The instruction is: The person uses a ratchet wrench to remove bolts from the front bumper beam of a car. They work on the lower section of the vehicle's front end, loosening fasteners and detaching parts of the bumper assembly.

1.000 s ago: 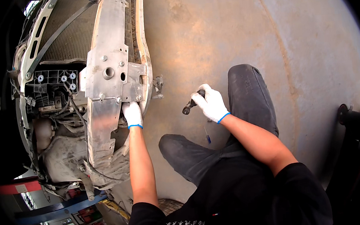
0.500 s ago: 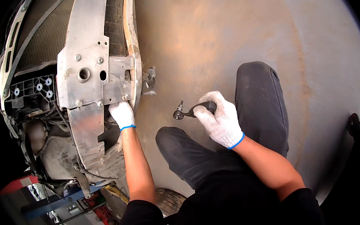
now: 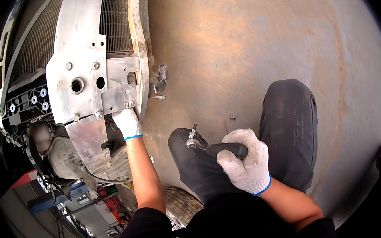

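A car's stripped front end fills the left of the view, with a silver metal plate (image 3: 79, 74) carrying bolts and holes. My gloved left hand (image 3: 126, 123) reaches under the lower edge of that plate, its fingertips hidden. My gloved right hand (image 3: 245, 161) grips a black-handled tool (image 3: 217, 150) with a metal head, held over my left knee (image 3: 187, 168). A threaded silver piece (image 3: 193, 130) stands up from the tool's head. A small metal nut or fitting (image 3: 233, 117) lies on the floor beyond the tool.
My right knee (image 3: 288, 111) is on the floor (image 3: 246, 34) at the right. A tyre (image 3: 181, 202) shows behind my arms at the bottom. Red and blue workshop equipment (image 3: 110, 206) appears at the lower left, and a dark object (image 3: 380, 153) stands at the right edge.
My right hand has moved down and toward me with the tool, now over my left knee. My left hand stays under the plate. The car appears further left as the view shifts.
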Tool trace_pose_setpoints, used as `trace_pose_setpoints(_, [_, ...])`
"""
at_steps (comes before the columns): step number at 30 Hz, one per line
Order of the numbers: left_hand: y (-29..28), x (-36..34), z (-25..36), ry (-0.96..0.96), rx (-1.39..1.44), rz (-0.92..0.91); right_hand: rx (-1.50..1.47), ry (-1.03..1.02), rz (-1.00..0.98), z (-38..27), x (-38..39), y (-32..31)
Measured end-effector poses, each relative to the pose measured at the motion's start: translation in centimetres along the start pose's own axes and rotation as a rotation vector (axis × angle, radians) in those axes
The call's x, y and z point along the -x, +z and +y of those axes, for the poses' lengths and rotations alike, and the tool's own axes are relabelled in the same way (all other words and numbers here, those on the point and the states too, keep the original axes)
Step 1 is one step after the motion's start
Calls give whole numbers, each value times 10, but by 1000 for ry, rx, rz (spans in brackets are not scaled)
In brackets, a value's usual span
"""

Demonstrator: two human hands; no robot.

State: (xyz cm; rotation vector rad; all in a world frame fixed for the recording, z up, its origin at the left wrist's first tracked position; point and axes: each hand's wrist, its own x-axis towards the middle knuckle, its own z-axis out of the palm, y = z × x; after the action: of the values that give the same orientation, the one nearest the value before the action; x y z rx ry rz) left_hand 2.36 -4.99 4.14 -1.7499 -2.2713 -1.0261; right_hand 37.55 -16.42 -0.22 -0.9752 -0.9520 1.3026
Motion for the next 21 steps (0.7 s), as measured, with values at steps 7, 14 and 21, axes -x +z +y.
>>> trace_pose_setpoints(7, [2,8,-4,67,-281,55,-14,22,-44,0,1,-7])
trace_pose_setpoints(14, [12,10,4,-201,342,78,2,81,-73,3,-7,-10])
trace_pose_setpoints(21, [-5,10,0,262,-628,-122,-69,360,-54,15,-18,-1])
